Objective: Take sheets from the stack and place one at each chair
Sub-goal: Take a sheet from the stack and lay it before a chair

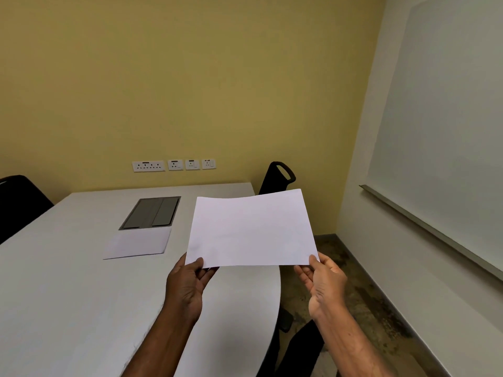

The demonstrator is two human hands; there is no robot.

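A blank white sheet (251, 229) hangs in the air over the right end of the white table (68, 281). My left hand (187, 284) pinches its near left corner and my right hand (324, 281) pinches its near right corner. The stack of sheets (137, 244) lies flat on the table to the left, just in front of a grey cable hatch (151, 212). A black chair (277, 176) stands at the table's far right corner, partly hidden by the sheet. Another black chair (19, 202) shows at the left edge.
A yellow wall with a row of power sockets (174, 165) closes the far side. A whiteboard (441, 118) with a metal ledge runs along the right wall. A strip of floor (348, 281) lies between table and wall. A dark chair part (302, 346) sits below the table edge.
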